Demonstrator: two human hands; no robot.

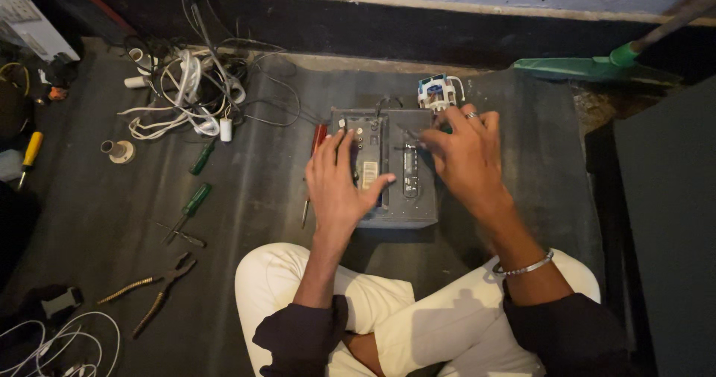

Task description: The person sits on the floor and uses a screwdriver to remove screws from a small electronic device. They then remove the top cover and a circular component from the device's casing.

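A dark grey box-shaped electronic unit (pixel 418 213) lies on the dark floor mat in front of my crossed legs, its panel with sockets and a white sticker facing up. My left hand (pixel 339 183) rests flat on the unit's left side, fingers spread, thumb near the sticker. My right hand (pixel 462 153) covers the unit's upper right corner, fingers bent around a thin dark tool or wire; a ring and a metal bracelet show. A small white and blue transformer-like part (pixel 436 92) sits just behind the unit.
A red-handled screwdriver (pixel 315 142) lies beside the unit's left edge. Two green-handled screwdrivers (pixel 195 199), pliers (pixel 160 284), a yellow-handled tool (pixel 30 152) and a tangle of white cables (pixel 186 93) are spread to the left. A green broom head (pixel 589 67) lies at the back right.
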